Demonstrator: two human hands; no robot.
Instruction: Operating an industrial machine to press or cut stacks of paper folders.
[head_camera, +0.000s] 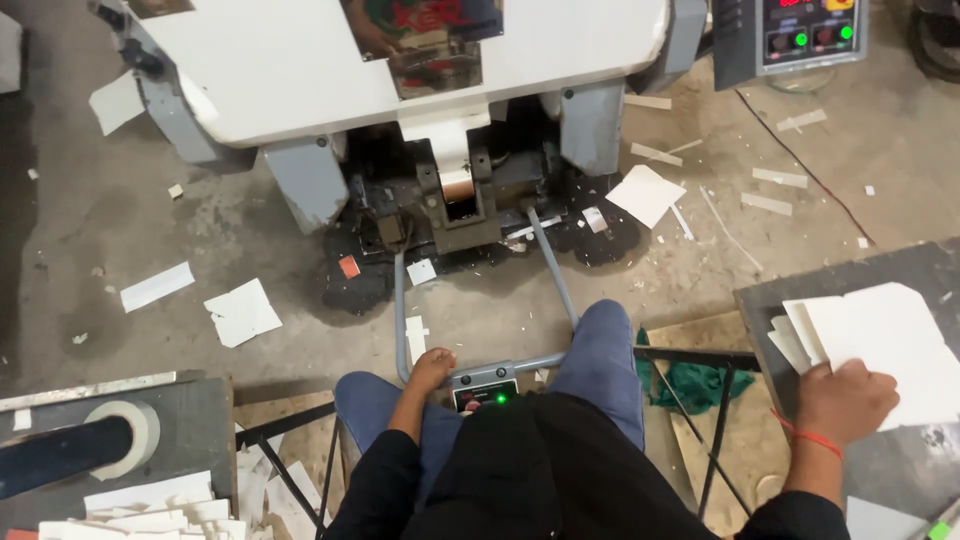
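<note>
Resting on white card sheets (880, 345) at the grey table's edge (760, 300), the right hand (843, 400) lies flat, fingers hidden. Left hand (432, 368) touches a pedal box (487, 390), fingers loose; scrap-strewn floor (150, 220) lies open ahead.

A large white and grey machine (400, 70) fills the frame from eleven to one o'clock, its dark oily base (460, 215) just beneath. At one to two o'clock sits a grey control panel (790, 35) with green lights. White paper scraps (240, 312) litter the concrete floor (120, 230) at nine o'clock. A roll of tape (125, 432) lies at eight o'clock, and a green cloth (690, 385) is crumpled at four o'clock.
</note>
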